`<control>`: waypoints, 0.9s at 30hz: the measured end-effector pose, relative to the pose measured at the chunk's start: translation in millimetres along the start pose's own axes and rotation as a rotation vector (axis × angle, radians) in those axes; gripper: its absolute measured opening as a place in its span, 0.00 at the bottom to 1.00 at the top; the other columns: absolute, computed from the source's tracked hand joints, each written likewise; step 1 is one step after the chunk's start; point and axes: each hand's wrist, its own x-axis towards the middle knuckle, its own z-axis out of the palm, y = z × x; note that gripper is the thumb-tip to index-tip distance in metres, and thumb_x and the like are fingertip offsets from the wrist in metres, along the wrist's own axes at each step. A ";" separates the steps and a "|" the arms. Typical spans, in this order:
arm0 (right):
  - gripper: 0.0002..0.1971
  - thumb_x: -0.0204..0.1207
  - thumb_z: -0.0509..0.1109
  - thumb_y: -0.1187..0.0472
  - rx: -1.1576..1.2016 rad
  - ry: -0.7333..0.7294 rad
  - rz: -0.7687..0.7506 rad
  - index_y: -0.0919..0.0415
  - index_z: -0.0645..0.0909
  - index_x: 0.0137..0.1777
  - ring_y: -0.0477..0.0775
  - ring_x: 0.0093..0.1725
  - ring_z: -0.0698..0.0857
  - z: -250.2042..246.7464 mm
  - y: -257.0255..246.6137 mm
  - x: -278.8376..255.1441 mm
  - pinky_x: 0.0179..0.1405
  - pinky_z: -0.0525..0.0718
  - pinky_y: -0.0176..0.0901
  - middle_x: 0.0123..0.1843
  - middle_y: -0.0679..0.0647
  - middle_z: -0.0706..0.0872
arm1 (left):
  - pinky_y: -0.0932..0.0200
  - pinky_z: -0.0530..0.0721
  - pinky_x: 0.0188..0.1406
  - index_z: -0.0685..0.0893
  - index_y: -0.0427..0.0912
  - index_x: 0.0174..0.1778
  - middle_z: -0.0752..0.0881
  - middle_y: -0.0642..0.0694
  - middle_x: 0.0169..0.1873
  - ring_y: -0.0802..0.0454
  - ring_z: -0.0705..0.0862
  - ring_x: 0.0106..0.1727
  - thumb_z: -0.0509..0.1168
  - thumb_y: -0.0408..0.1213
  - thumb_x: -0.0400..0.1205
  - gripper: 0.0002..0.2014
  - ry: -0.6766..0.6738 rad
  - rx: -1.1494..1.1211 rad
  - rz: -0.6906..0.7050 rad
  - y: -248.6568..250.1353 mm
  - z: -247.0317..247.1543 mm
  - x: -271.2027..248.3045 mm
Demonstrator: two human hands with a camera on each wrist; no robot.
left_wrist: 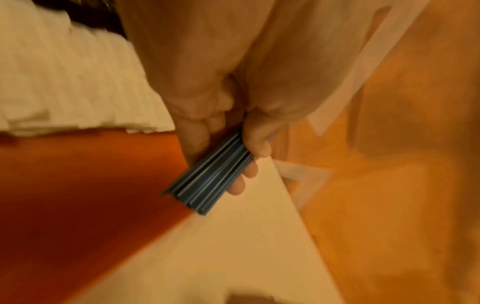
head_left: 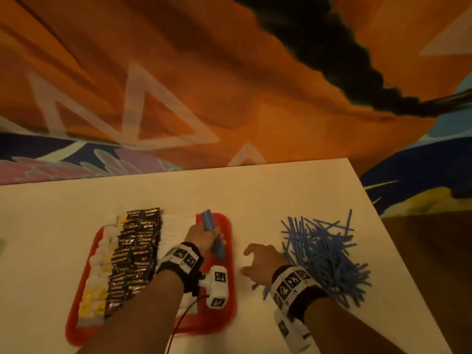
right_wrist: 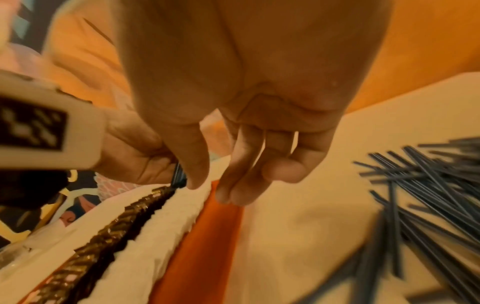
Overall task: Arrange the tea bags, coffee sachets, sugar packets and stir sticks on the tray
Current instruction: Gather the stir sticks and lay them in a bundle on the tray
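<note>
A red tray [head_left: 224, 310] lies on the white table. It holds a row of tea bags with yellow tags [head_left: 98, 284], a row of dark coffee sachets [head_left: 135, 256] and a row of white sugar packets [head_left: 176, 228]. My left hand [head_left: 204, 238] grips a bundle of blue stir sticks [head_left: 212, 233] over the tray's bare right strip [left_wrist: 78, 185]; the bundle [left_wrist: 207, 183] points away from me. My right hand [head_left: 258, 261] hovers with loosely bent fingers [right_wrist: 241, 174] between the tray and a loose pile of blue stir sticks [head_left: 324, 254], holding nothing.
The white table [head_left: 268, 190] ends just past the stick pile at its right edge [head_left: 398, 251]. An orange cloth [head_left: 178, 85] hangs behind the table's far edge. A cable [head_left: 184, 318] runs from my left wrist camera over the tray's near end.
</note>
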 end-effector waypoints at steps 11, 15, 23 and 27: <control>0.08 0.76 0.73 0.47 0.095 -0.055 0.099 0.45 0.79 0.50 0.50 0.52 0.85 42.9 60.5 34.2 0.55 0.84 0.46 0.53 0.49 0.86 | 0.45 0.89 0.53 0.85 0.31 0.63 0.89 0.35 0.56 0.36 0.88 0.55 0.76 0.42 0.77 0.23 0.009 0.686 -0.104 -42.1 4.4 92.4; 0.07 0.76 0.73 0.47 0.107 -0.052 0.104 0.44 0.79 0.49 0.47 0.49 0.83 49.5 67.6 39.5 0.50 0.80 0.39 0.53 0.46 0.85 | 0.48 0.87 0.58 0.83 0.34 0.68 0.87 0.35 0.61 0.36 0.86 0.60 0.76 0.45 0.78 0.27 0.024 0.764 -0.086 -36.3 12.4 91.1; 0.07 0.75 0.74 0.49 0.167 -0.049 0.119 0.46 0.80 0.49 0.52 0.48 0.88 55.1 62.0 45.4 0.53 0.86 0.47 0.48 0.52 0.89 | 0.56 0.81 0.49 0.84 0.34 0.66 0.87 0.36 0.60 0.38 0.85 0.61 0.76 0.51 0.78 0.28 0.065 0.853 -0.072 -35.7 17.0 93.9; 0.07 0.77 0.71 0.50 0.089 -0.033 0.057 0.46 0.78 0.52 0.49 0.48 0.88 52.4 52.6 53.1 0.55 0.85 0.43 0.49 0.50 0.90 | 0.58 0.80 0.44 0.84 0.33 0.65 0.87 0.36 0.60 0.39 0.86 0.59 0.77 0.49 0.77 0.27 0.099 0.870 -0.066 -36.1 15.3 89.5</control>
